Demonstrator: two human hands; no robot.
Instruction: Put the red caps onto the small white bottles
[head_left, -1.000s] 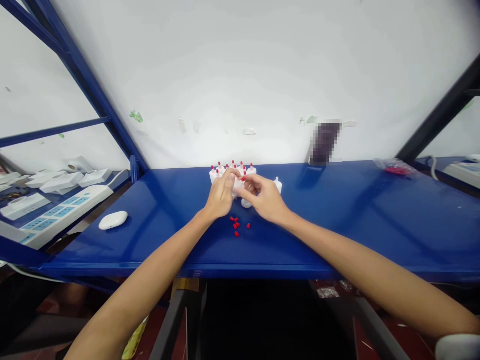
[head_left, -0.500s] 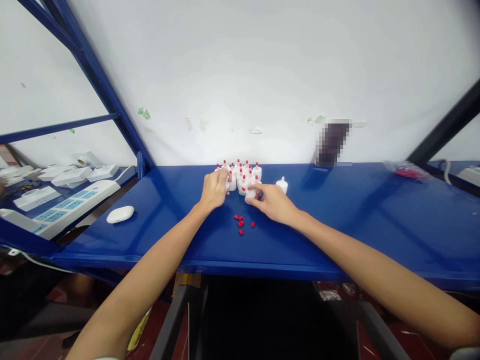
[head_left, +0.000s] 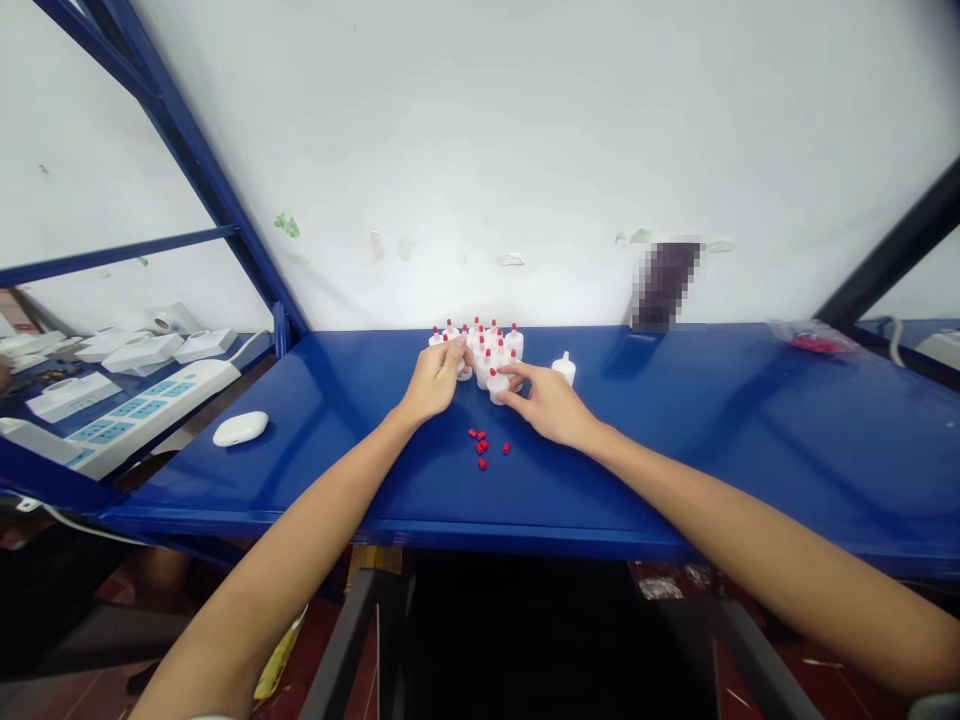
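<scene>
Several small white bottles with red caps (head_left: 486, 348) stand in a cluster at the back of the blue table (head_left: 720, 430). My left hand (head_left: 433, 382) rests against the cluster's left side, fingers touching a bottle. My right hand (head_left: 546, 402) pinches a red-capped white bottle (head_left: 497, 387) at the cluster's front. One uncapped white bottle (head_left: 564, 368) stands apart to the right, just behind my right hand. Several loose red caps (head_left: 484, 447) lie on the table between my wrists.
A white oval object (head_left: 240, 428) lies on the table's left part. White power strips (head_left: 127, 410) and boxes sit on the bench to the left. A clear bag with red pieces (head_left: 814, 340) lies far right. A blue frame post (head_left: 202, 170) slants at left.
A second ago both hands worked together on one bottle above the cluster. They have since parted: the left went to the cluster's left side, the right set a capped bottle at the front.
</scene>
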